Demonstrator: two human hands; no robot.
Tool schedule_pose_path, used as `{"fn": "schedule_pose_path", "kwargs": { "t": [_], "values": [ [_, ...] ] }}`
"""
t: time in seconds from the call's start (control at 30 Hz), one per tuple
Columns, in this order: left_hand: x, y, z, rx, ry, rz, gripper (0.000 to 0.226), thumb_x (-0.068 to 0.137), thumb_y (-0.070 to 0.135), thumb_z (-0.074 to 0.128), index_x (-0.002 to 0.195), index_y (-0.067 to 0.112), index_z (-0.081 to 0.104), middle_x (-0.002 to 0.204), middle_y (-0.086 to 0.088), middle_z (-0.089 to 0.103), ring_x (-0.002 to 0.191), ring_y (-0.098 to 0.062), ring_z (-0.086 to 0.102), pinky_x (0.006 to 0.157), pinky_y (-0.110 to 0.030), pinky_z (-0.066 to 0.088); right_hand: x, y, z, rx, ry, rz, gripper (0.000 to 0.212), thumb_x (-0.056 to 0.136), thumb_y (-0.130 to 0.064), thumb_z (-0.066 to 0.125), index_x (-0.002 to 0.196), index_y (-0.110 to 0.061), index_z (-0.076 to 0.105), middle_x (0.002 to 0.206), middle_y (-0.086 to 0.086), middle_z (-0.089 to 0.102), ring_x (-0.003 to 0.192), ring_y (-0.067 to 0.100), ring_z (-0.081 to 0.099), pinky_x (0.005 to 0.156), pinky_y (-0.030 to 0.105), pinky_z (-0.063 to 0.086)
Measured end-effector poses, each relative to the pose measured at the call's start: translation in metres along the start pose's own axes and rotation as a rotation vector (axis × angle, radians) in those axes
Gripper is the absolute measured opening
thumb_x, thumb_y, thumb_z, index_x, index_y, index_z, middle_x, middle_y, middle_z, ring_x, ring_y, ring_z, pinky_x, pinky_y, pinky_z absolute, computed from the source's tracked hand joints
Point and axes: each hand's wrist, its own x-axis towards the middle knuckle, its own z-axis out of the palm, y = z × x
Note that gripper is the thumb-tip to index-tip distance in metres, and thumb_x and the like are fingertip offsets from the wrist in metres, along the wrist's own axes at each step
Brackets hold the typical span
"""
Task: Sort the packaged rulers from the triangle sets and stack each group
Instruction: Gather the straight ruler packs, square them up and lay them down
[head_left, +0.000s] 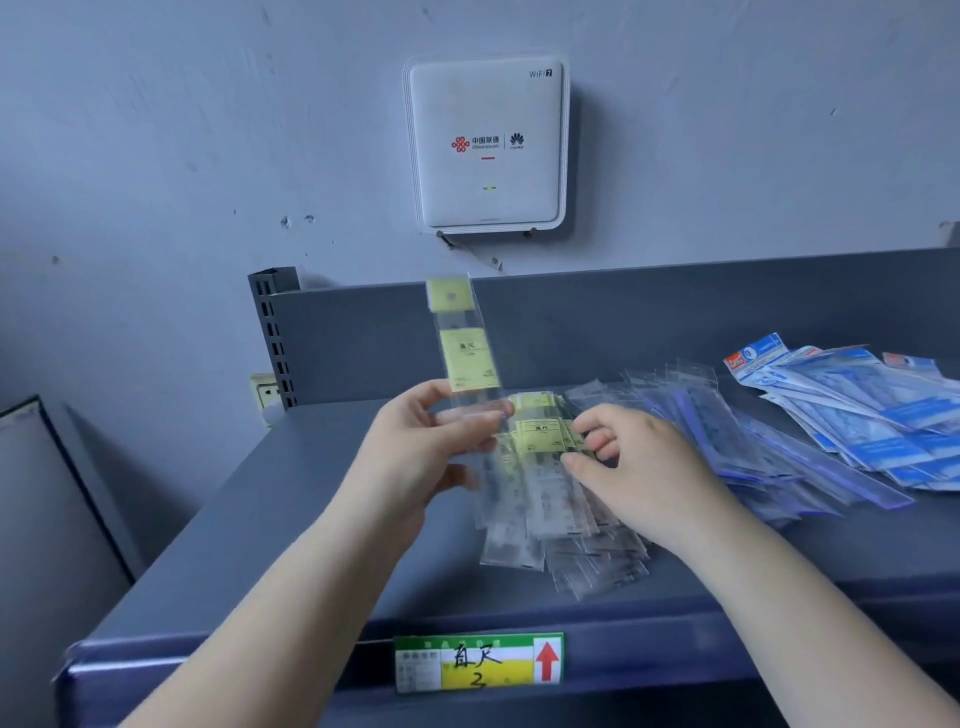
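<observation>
Head view: one ruler lifted, slippery pile below

Head view, centre frame: left hand pinches a yellow-labelled packaged ruler upright. Right hand, fingers curled, pinches the yellow-labelled pile on the shelf. Blue-edged rulers and triangle sets lie right. Slick sleeves could slide, remixing groups.

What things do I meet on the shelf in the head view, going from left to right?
Ruler pack with yellow label held up by the left hand → pile of clear ruler packs under the right hand → purple-edged packs → blue packs.
</observation>
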Motion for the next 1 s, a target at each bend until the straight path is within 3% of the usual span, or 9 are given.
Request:
{"fn": "schedule_pose_path", "kwargs": {
  "t": [0.1, 0.2, 0.27, 0.33, 0.5, 0.57, 0.67, 0.87, 1.0],
  "values": [
    [0.013, -0.007, 0.013, 0.141, -0.098, -0.075, 0.017, 0.081, -0.001, 0.067, 0.096, 0.004, 0.061, 0.083, -0.007, 0.068, 0.052, -0.007, 0.061, 0.041, -0.02, 0.048, -0.002, 0.005, -0.001, 0.018, -0.111, 0.027, 0.032, 0.09, -0.028, 0.054, 0.122, -0.023, 0.053, 0.123, -0.007, 0.058, 0.115, 0.011, 0.053, 0.101, 0.03, 0.041],
    [0.025, -0.017, 0.018, 0.629, -0.113, -0.056, 0.026, 0.08, 0.022, 0.073, 0.099, 0.007, 0.063, 0.084, -0.007, 0.064, 0.06, -0.017, 0.057, 0.044, -0.022, 0.04, -0.004, 0.006, -0.001, 0.035, -0.17, 0.032, 0.033, 0.091, -0.028, 0.052, 0.124, -0.024, 0.052, 0.132, -0.006, 0.054, 0.122, 0.01, 0.05, 0.104, 0.031, 0.038],
    [0.025, -0.019, 0.022, 0.993, -0.121, -0.048, 0.046, 0.08, 0.045, 0.068, 0.108, 0.01, 0.06, 0.081, 0.0, 0.056, 0.074, -0.025, 0.057, 0.057, -0.022, 0.036, -0.004, 0.007, -0.001, 0.046, -0.174, 0.038, 0.034, 0.09, -0.032, 0.054, 0.123, -0.026, 0.053, 0.132, -0.007, 0.054, 0.121, 0.011, 0.05, 0.103, 0.031, 0.039],
    [0.022, -0.018, 0.022, 1.091, -0.149, -0.042, 0.048, 0.082, 0.053, 0.059, 0.106, 0.012, 0.059, 0.079, 0.002, 0.051, 0.093, -0.031, 0.057, 0.065, -0.022, 0.037, -0.003, 0.009, -0.001, 0.082, -0.195, 0.058, 0.037, 0.088, -0.036, 0.055, 0.124, -0.028, 0.051, 0.134, -0.006, 0.052, 0.12, 0.011, 0.05, 0.102, 0.032, 0.04],
    [0.007, -0.013, 0.003, 0.597, -0.154, -0.171, 0.05, 0.085, 0.037, 0.065, 0.128, 0.017, 0.051, 0.121, 0.003, 0.061, 0.113, -0.012, 0.055, 0.105, -0.029, 0.038, 0.001, 0.015, -0.002, 0.299, -0.32, 0.139, 0.058, 0.082, -0.038, 0.063, 0.134, -0.03, 0.04, 0.144, 0.0, 0.041, 0.129, 0.014, 0.042, 0.109, 0.036, 0.034],
    [-0.003, -0.007, -0.003, 0.189, -0.148, -0.342, 0.016, 0.092, 0.018, 0.054, 0.105, 0.013, 0.061, 0.097, 0.001, 0.071, 0.098, -0.011, 0.061, 0.098, -0.03, 0.043, 0.0, 0.014, -0.002, 0.402, -0.368, 0.163, 0.064, 0.083, -0.029, 0.066, 0.139, -0.026, 0.035, 0.149, 0.003, 0.034, 0.135, 0.013, 0.034, 0.111, 0.031, 0.03],
    [-0.005, 0.0, -0.011, -0.252, -0.177, -0.543, 0.019, 0.094, 0.017, 0.042, 0.103, 0.005, 0.053, 0.101, -0.02, 0.066, 0.087, -0.027, 0.068, 0.08, -0.043, 0.055, -0.002, 0.008, -0.003, 0.602, -0.439, 0.213, 0.066, 0.089, -0.011, 0.059, 0.145, -0.017, 0.026, 0.154, 0.004, 0.024, 0.14, 0.011, 0.024, 0.105, 0.022, 0.023],
    [0.006, 0.0, -0.014, -0.28, -0.2, -0.662, 0.04, 0.094, 0.01, 0.034, 0.127, -0.01, 0.047, 0.131, -0.025, 0.053, 0.107, -0.037, 0.057, 0.09, -0.051, 0.044, 0.003, -0.006, 0.008, 0.72, -0.532, 0.261, 0.063, 0.09, 0.004, 0.051, 0.146, -0.013, 0.025, 0.155, 0.008, 0.02, 0.142, 0.013, 0.022, 0.111, 0.026, 0.021],
    [0.014, -0.001, -0.014, -0.186, -0.261, -0.687, 0.036, 0.095, 0.004, 0.03, 0.123, -0.006, 0.049, 0.119, -0.022, 0.059, 0.095, -0.032, 0.059, 0.087, -0.044, 0.047, 0.005, -0.006, 0.009, 0.774, -0.521, 0.272, 0.063, 0.087, 0.014, 0.048, 0.143, -0.011, 0.031, 0.153, 0.008, 0.025, 0.142, 0.013, 0.022, 0.112, 0.026, 0.023]
  ]
}}
